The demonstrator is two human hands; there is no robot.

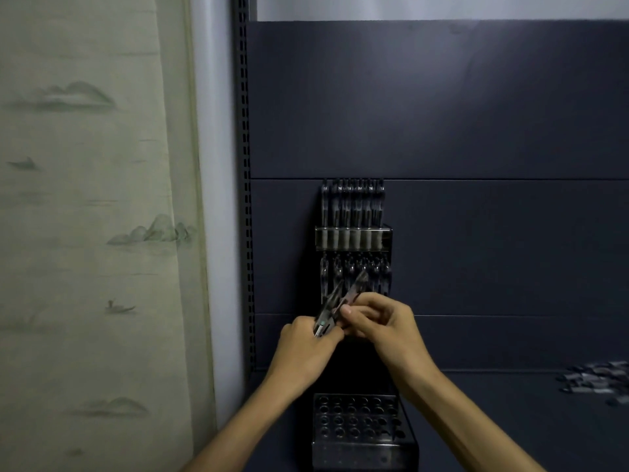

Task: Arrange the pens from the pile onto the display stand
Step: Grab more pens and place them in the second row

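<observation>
Left hand: we see it closed around the lower ends of a small bundle of pens, which fan upward and to the right.
Right hand: its fingers curl at the same bundle and seem to pinch one pen, just beside the left hand. The two hands are together, nearly touching.
Stand: it is on the dark back panel, directly behind the hands. The upper row already carries pens standing upright; the lower row also has some, but it is too dim to count them.
Holed rack: it sits below the hands on the shelf, and its holes look empty.
Pile: it lies far right on the shelf, well apart from the hands, blurred.
Curtain: it hangs at the left, outside the work.
Step in hand: we judge that one pen is being separated from the bundle to go in the lower row.
How to do it well: we should keep the left grip firm so the others do not slip, pull only one pen, turn it upright, and push it into a free slot without knocking its neighbours.
</observation>
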